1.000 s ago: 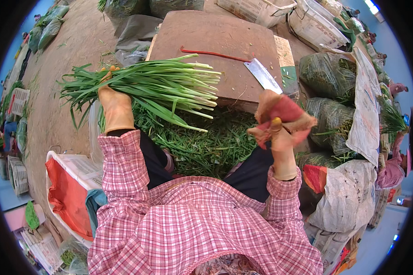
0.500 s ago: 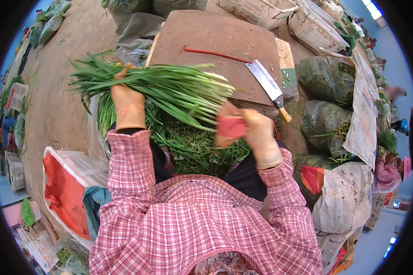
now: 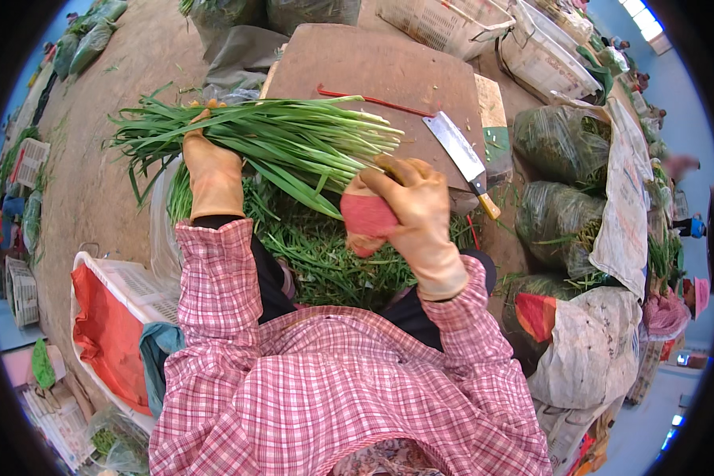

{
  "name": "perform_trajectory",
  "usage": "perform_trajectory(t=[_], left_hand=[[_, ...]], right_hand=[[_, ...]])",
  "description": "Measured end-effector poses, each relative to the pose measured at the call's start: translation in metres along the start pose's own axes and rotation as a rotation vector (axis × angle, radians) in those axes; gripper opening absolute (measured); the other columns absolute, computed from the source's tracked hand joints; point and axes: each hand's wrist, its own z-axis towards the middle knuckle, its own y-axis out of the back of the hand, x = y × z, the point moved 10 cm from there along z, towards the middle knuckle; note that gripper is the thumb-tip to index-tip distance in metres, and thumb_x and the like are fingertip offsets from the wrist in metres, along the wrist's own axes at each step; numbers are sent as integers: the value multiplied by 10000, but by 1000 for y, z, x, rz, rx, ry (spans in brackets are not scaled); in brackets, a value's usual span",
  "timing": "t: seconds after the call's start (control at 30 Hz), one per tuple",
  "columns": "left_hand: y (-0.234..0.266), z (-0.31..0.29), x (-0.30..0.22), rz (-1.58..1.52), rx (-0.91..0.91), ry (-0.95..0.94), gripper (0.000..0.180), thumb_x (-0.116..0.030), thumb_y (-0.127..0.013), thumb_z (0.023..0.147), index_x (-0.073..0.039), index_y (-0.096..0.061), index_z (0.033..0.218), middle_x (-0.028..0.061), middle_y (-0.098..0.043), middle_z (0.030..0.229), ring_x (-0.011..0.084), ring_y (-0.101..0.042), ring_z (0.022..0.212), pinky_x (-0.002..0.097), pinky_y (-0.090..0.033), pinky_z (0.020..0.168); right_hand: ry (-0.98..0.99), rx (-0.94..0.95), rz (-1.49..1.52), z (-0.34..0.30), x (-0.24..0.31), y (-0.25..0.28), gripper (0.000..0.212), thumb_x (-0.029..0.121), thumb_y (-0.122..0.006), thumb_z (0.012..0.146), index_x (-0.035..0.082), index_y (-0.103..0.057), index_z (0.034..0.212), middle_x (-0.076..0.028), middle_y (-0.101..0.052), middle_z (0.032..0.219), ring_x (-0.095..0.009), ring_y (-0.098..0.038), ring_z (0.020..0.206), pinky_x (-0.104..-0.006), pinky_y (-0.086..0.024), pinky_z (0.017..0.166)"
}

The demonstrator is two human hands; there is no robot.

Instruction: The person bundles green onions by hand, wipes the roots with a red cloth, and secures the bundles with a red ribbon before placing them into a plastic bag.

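My left hand (image 3: pixel 213 170), in a tan rubber glove, is closed round a thick bunch of Chinese chives (image 3: pixel 274 139). Their green leaf ends point left and their pale stem ends point right, above the near edge of a brown board. My right hand (image 3: pixel 415 208), gloved alike, grips a red and tan pad, cloth-like in look (image 3: pixel 367 213), just below the pale ends; its exact kind is unclear. On the board (image 3: pixel 357 59) lie a cleaver (image 3: pixel 456 146), its wooden handle over the right edge, and a thin red strip (image 3: pixel 365 98).
Loose green trimmings (image 3: pixel 333 270) heap between my knees. At the left stands a white crate (image 3: pixel 127 278) with a red lining. Stuffed plastic bags (image 3: pixel 563 147) line the right side, next to a white sack (image 3: pixel 623 206). White baskets (image 3: pixel 444 28) stand beyond the board.
My right hand has moved left and slightly inward with the red pad, its fingers now over the pad's top. The chives have shifted slightly left in my left hand.
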Motion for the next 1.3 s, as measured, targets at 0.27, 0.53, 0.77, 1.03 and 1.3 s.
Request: perform_trajectory(t=[0.27, 0.53, 0.77, 1.03, 1.3], left_hand=[[4, -2, -6, -31, 9, -88, 376, 35, -565, 809, -154, -555, 1133, 93, -622, 1038, 281, -568, 931, 455, -505, 860], [-4, -12, -4, -35, 40, -98, 395, 41, -581, 808, -120, -557, 1167, 113, -630, 1044, 292, -589, 913, 443, -513, 851], [-11, -26, -4, -38, 31, -138, 362, 80, -593, 795, -65, -605, 1126, 141, -653, 979, 294, -622, 851, 445, -544, 799], [-18, -35, 1, -26, 43, -112, 326, 78, -588, 815, -42, -584, 1118, 153, -653, 949, 288, -625, 823, 424, -554, 787], [0, -21, 11, 9, 58, -94, 374, 64, -591, 805, -79, -564, 1150, 134, -648, 980, 286, -608, 852, 433, -534, 811]], right_hand=[[-49, 79, -140, -2, -18, -39, 351, 108, -736, 562, 102, -690, 910, -97, -652, 759, -308, -631, 790, -419, -472, 702], [-105, 118, -188, -4, -15, -42, 226, 199, -761, 603, 112, -707, 805, -107, -657, 723, -304, -636, 748, -416, -481, 717], [-344, 173, 32, -13, -43, -54, 222, 303, -733, 687, 89, -699, 737, -120, -667, 712, -341, -636, 738, -431, -498, 740], [-295, 180, -225, -11, -35, -68, 273, 283, -774, 618, 67, -608, 613, -148, -625, 605, -365, -626, 621, -441, -478, 653], [-531, 264, -142, -69, -68, -48, 261, 198, -773, 661, 40, -594, 769, -196, -654, 683, -383, -672, 707, -462, -531, 659]])
